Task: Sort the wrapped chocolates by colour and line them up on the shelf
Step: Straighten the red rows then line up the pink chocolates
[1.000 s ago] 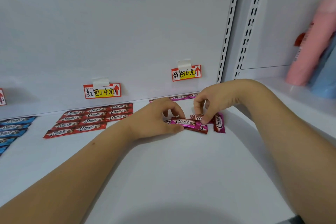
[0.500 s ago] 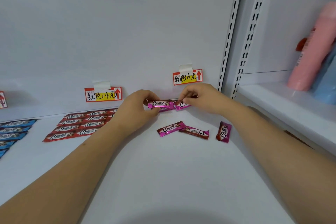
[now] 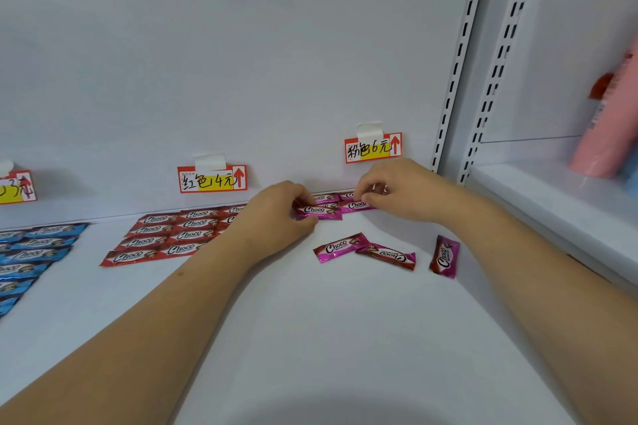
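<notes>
On the white shelf (image 3: 345,338), my left hand (image 3: 276,214) pinches the left end of a pink chocolate (image 3: 319,211) lying near the back wall. My right hand (image 3: 393,191) pinches another pink chocolate (image 3: 355,206) beside it, under the pink price tag (image 3: 373,148). More pink ones lie behind them against the wall, partly hidden. Three loose pink chocolates lie nearer me: two touching (image 3: 340,247) (image 3: 386,255) and one turned upright (image 3: 444,256). Red chocolates (image 3: 165,238) lie in rows under the red price tag (image 3: 212,179). Blue chocolates (image 3: 31,252) are lined up at far left.
A slotted upright (image 3: 459,62) divides this bay from the right one. A raised white shelf (image 3: 552,203) at right carries a pink bottle (image 3: 607,121). A third price tag (image 3: 17,186) hangs at the far left.
Both hands took pink chocolates from the loose pile to the back of the shelf and now set them down just in front of the back row.
</notes>
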A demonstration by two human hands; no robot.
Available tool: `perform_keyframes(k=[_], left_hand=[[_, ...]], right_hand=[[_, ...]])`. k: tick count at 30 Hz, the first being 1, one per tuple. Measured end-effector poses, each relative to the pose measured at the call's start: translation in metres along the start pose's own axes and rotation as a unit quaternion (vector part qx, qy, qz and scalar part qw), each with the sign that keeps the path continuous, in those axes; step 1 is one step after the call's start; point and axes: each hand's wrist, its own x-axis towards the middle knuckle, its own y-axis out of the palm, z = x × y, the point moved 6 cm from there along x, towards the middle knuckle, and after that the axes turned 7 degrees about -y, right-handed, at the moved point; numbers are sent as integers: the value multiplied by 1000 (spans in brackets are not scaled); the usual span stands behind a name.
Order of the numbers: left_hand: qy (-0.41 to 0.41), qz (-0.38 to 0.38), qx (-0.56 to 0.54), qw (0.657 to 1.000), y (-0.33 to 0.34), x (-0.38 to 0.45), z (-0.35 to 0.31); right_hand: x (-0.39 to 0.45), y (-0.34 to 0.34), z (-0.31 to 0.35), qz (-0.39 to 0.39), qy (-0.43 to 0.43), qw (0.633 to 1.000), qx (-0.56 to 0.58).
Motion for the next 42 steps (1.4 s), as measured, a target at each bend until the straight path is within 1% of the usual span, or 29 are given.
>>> perform_keyframes(k=[3, 7, 9, 12, 13, 14, 16, 17, 18, 20, 22, 23, 26, 28, 31, 34, 36, 39, 42], left_hand=[[2, 0, 2, 1000, 0, 0, 0], [4, -1, 3, 1000, 0, 0, 0], [11, -14, 4, 1000, -2, 0, 0], [32, -59, -21, 998, -8, -1, -5], [42, -71, -28, 996, -10, -1, -8], [52, -78, -31, 995, -10, -1, -10], [71, -86, -35, 993, -10, -3, -16], [78, -88, -39, 992, -9, -4, -19], [83, -89, -40, 992, -9, -4, -21], [81, -78, -40, 993, -5, -5, -23], [79, -50, -27, 995, 1, -6, -25], [82, -31, -15, 996, 4, -6, -27], [80, 24, 37, 996, 14, -8, -29], [80, 44, 61, 994, 17, -8, -27], [84, 54, 66, 993, 18, -7, -25], [90, 50, 69, 992, 18, -6, -24], [97, 48, 76, 991, 20, -6, -25], [106, 48, 100, 988, 23, -6, -27], [110, 49, 118, 986, 25, -6, -28]], right_hand=[[-3, 4, 0, 39, 12, 999, -17], [-3, 5, 0, 45, 20, 999, -13], [-2, 4, 1, 27, 17, 999, 3], [4, 0, 4, -48, 11, 995, 81], [6, 2, 6, -58, 9, 991, 122], [8, 5, 8, -55, 9, 984, 169], [8, 13, 12, -21, 22, 967, 254], [7, 15, 13, -7, 32, 960, 276], [7, 13, 11, -9, 43, 959, 282], [5, 0, -2, -55, 78, 962, 257], [1, -17, -25, -110, 125, 969, 182], [-2, -23, -37, -120, 150, 970, 150], [-10, -26, -66, -116, 221, 961, 116], [-14, -26, -73, -109, 246, 957, 106], [-15, -19, -73, -75, 246, 962, 91], [-14, -9, -70, -25, 225, 973, 32], [-14, -8, -71, -29, 218, 975, 21], [-15, -11, -71, -62, 212, 975, 27], [-15, -17, -65, -83, 192, 978, -8]])
